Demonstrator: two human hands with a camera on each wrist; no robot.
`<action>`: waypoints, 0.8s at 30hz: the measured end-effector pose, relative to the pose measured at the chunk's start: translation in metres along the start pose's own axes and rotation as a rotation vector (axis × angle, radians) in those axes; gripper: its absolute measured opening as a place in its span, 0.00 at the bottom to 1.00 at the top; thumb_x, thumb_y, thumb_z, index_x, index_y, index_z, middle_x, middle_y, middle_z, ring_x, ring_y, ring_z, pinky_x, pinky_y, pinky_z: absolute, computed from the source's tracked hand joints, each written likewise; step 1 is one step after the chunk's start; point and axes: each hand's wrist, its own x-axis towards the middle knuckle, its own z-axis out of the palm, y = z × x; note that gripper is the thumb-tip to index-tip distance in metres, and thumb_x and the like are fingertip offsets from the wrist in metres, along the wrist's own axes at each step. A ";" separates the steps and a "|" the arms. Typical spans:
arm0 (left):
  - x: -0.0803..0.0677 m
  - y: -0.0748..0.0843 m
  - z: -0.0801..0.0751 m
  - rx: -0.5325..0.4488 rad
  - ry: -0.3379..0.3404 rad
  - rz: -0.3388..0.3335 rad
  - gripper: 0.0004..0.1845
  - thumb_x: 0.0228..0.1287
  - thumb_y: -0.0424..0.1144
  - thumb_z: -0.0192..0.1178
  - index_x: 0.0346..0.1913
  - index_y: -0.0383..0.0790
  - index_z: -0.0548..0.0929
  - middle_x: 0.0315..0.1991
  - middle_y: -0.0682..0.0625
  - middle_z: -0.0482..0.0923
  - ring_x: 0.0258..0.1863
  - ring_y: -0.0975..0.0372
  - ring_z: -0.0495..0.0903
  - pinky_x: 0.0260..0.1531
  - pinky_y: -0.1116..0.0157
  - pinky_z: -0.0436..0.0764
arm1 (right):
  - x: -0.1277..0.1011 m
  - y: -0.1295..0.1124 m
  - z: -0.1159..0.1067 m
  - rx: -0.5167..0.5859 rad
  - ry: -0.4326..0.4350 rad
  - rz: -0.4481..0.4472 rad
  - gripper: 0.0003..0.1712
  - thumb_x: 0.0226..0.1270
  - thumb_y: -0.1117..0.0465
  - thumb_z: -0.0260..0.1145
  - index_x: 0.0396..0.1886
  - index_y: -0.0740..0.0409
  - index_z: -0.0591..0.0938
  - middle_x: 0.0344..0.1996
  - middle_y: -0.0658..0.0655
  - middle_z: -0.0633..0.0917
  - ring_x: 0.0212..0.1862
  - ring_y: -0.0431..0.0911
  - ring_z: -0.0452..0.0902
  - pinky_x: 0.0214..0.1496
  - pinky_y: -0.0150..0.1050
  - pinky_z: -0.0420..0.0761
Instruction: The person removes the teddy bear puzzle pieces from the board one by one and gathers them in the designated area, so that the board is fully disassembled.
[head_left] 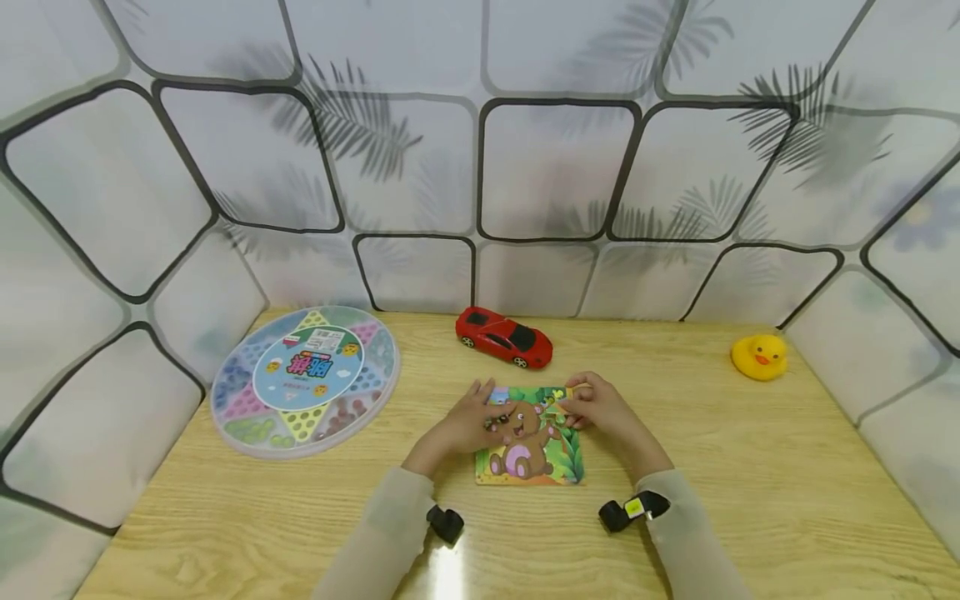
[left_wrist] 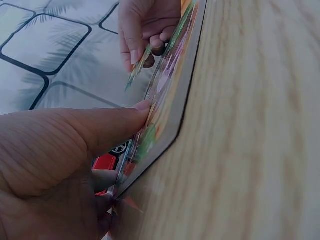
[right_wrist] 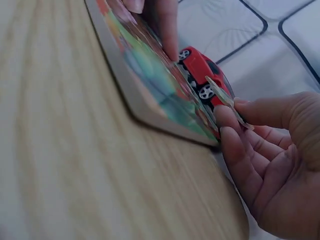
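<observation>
Quilted white panels with dark seams and palm-leaf shadows wall in a pale wooden table (head_left: 750,483) on three sides, so the working space is a shallow alcove.

Near the front middle lies a cartoon-bear puzzle board (head_left: 529,454), flat on the wood. The left hand (head_left: 467,421) rests on its left edge with fingers stretched fairly straight, pressing down on the picture; in the left wrist view one fingertip (left_wrist: 142,106) bears on the board's face. The right hand (head_left: 596,406) sits at the board's upper right corner, thumb and forefinger clamped on a thin puzzle piece (right_wrist: 223,98), which is tilted on edge just off the board.

My worry is the piece. It is thin and held only by its rim, so a slight twist could pop it out of the pinch, and it might skid toward the wall. If it comes down crooked it may jam against its neighbours and lift them. Should the left fingers ease off, the light board could slide on the smooth wood.

Just beyond the fingertips stands a red toy car (head_left: 504,337), close enough to be knocked by a forward reach. A round game box (head_left: 303,379) lies well off to the left of the left hand, a yellow rubber duck (head_left: 759,357) well to the right of the right. There is open wood to either side and toward the person; the back wall closes in soon past the car.
</observation>
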 end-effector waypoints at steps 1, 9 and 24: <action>0.000 0.000 0.000 0.000 -0.001 -0.001 0.30 0.61 0.42 0.63 0.66 0.43 0.71 0.73 0.33 0.43 0.72 0.40 0.38 0.67 0.45 0.48 | 0.000 0.001 -0.003 0.008 0.011 0.005 0.22 0.67 0.68 0.61 0.55 0.72 0.63 0.22 0.50 0.79 0.24 0.40 0.78 0.27 0.32 0.79; 0.001 -0.001 0.000 -0.011 -0.008 -0.014 0.30 0.62 0.43 0.63 0.67 0.43 0.70 0.74 0.34 0.43 0.72 0.41 0.37 0.67 0.45 0.48 | 0.000 0.007 -0.030 0.025 0.137 0.021 0.25 0.67 0.67 0.61 0.58 0.73 0.63 0.23 0.49 0.79 0.23 0.39 0.77 0.26 0.31 0.79; -0.002 0.002 -0.001 -0.004 -0.004 0.001 0.30 0.62 0.43 0.63 0.67 0.43 0.70 0.73 0.32 0.43 0.72 0.39 0.38 0.67 0.44 0.49 | 0.006 0.019 -0.060 -0.124 0.253 0.058 0.23 0.67 0.66 0.61 0.57 0.71 0.67 0.21 0.49 0.74 0.18 0.38 0.67 0.20 0.30 0.71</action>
